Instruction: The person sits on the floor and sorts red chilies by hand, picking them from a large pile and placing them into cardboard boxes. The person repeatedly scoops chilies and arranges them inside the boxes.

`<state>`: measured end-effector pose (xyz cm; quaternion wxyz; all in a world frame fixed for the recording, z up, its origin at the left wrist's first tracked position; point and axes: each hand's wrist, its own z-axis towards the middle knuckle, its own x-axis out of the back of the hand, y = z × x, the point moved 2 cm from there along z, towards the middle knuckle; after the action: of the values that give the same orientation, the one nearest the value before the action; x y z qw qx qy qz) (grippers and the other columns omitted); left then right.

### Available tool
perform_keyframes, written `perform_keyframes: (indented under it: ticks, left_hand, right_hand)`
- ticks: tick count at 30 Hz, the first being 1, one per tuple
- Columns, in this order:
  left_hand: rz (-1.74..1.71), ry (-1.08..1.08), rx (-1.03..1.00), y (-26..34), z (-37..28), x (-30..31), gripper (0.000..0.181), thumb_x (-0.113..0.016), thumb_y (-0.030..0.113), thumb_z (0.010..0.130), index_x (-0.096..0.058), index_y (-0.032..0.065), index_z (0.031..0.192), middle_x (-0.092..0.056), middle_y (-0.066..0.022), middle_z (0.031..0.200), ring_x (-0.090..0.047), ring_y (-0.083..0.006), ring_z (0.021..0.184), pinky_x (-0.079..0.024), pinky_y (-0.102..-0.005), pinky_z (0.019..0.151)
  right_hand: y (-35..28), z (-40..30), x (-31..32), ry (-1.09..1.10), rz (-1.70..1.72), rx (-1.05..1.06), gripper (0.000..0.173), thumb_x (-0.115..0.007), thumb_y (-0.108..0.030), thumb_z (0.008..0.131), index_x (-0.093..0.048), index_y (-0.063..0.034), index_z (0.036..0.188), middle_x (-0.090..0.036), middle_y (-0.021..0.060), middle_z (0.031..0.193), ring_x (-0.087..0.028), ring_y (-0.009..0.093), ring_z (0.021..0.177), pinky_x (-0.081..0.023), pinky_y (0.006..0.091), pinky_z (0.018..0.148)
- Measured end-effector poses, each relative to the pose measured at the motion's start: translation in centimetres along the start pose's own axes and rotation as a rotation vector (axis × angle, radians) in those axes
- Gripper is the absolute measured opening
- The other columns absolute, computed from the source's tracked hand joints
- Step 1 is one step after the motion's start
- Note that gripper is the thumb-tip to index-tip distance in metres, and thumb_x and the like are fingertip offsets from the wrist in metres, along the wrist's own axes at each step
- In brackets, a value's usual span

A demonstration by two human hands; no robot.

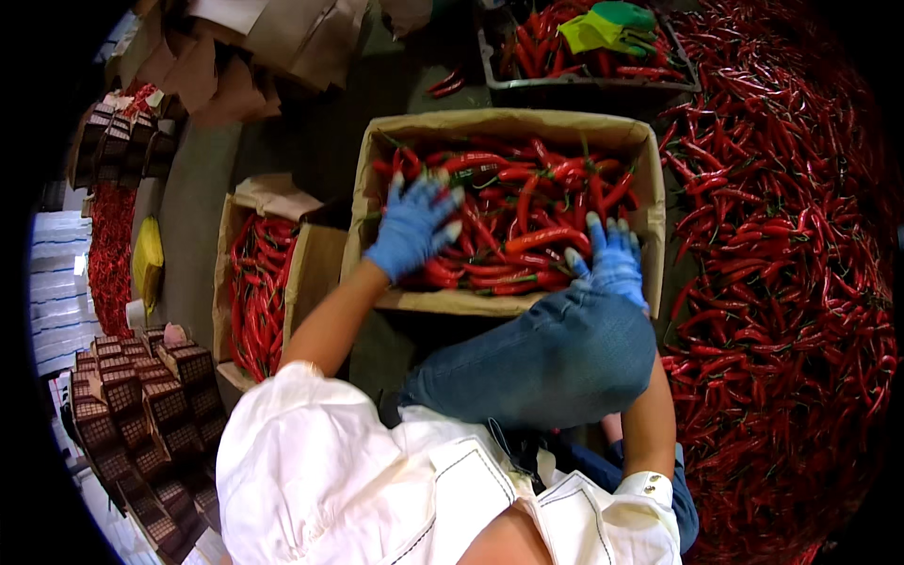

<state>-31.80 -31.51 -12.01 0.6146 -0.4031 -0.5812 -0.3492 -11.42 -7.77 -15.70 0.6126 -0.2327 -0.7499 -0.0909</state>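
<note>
A paper-lined box [512, 120] stands before me, filled with red chili peppers [522, 205]. My left hand [417, 226], in a blue glove with pale fingertips, lies spread on the peppers at the box's left side. At the right end, my right hand [616, 258] wears a matching glove and touches the peppers with fingers apart. Part of it is hidden behind my raised knee [600, 339]. Neither hand is closed around a pepper.
A big heap of red chilies [777, 282] covers the floor at right. Beyond the box stands a crate [593, 83] of chilies with green-yellow gloves [611, 28] on top. Another box [220, 311] of chilies, brown paper [296, 42] and stacked cartons [141, 409] are at left.
</note>
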Motion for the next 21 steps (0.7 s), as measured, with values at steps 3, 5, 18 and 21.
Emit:
perform_keyframes:
  ticks: [3,5,18,21]
  left_hand:
    - [-0.128,0.204,0.258,-3.2,4.0,0.1,0.051,-0.046,0.044,0.086,-0.041,0.0180,0.130,-0.042,-0.0176,0.126,-0.037,-0.0348,0.119,-0.020,-0.0486,0.103]
    - [-0.130,0.117,0.229,-5.2,4.3,-1.1,0.054,-0.048,0.046,0.084,-0.040,0.0167,0.129,-0.045,-0.0176,0.122,-0.039,-0.0349,0.116,-0.023,-0.0480,0.101]
    - [-0.266,0.223,-0.307,-1.7,-0.7,-0.3,0.077,-0.068,0.041,0.069,-0.033,0.0123,0.132,-0.039,-0.0210,0.127,-0.036,-0.0361,0.120,-0.018,-0.0484,0.106]
    - [-0.301,0.203,0.110,-1.0,1.4,1.3,0.084,-0.070,0.044,0.066,-0.032,0.0073,0.131,-0.036,-0.0201,0.130,-0.032,-0.0355,0.124,-0.019,-0.0469,0.106]
  right_hand:
    - [-1.1,0.1,2.3,-0.052,0.043,-0.075,0.067,-0.046,-0.054,0.082,-0.029,-0.0168,0.135,-0.035,0.0193,0.134,-0.027,0.036,0.127,-0.018,0.0490,0.105]
    - [-2.0,-0.8,2.4,-0.073,0.049,-0.050,0.065,-0.047,-0.051,0.083,-0.030,-0.0163,0.135,-0.036,0.0180,0.134,-0.028,0.034,0.127,-0.019,0.0482,0.105]
    - [-1.2,-2.5,3.3,-0.087,0.185,-0.174,0.052,-0.052,-0.040,0.085,-0.042,-0.0138,0.128,-0.044,0.0102,0.128,-0.035,0.028,0.124,-0.026,0.0426,0.104]
    - [-0.7,-2.4,2.8,-0.020,0.165,-0.176,0.051,-0.052,-0.040,0.085,-0.043,-0.0142,0.127,-0.046,0.0095,0.126,-0.035,0.027,0.124,-0.027,0.0425,0.104]
